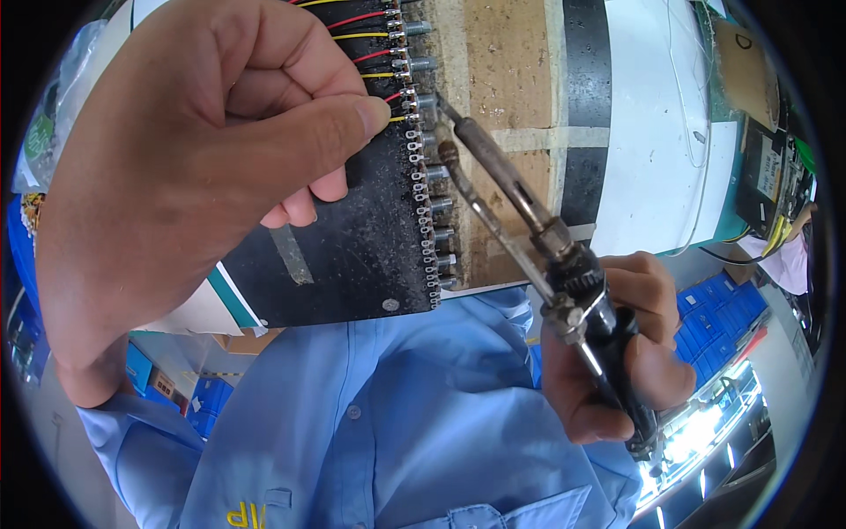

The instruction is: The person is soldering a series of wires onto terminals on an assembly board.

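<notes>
My left hand [238, 132] reaches over the black board [352, 256], thumb and fingers closed in a pinch on a thin yellow wire [397, 119]. The wire's end meets a small metal terminal in the row along the board's right edge. My right hand [626, 361] grips a soldering iron [511, 181] with a black handle and a slim metal feed tube [493, 225] alongside. The iron's tip lies beside the terminals, just right of the wire end; whether it touches one is unclear. Small threaded metal connectors [439, 172] stick out right of the terminals.
Farther up the row, red and yellow wires [361, 35] sit on terminals. A brown taped strip [511, 62] and a white sheet [648, 106] lie to the right. A cardboard roll [747, 66] stands at far right, with a plastic bag [62, 106] at far left.
</notes>
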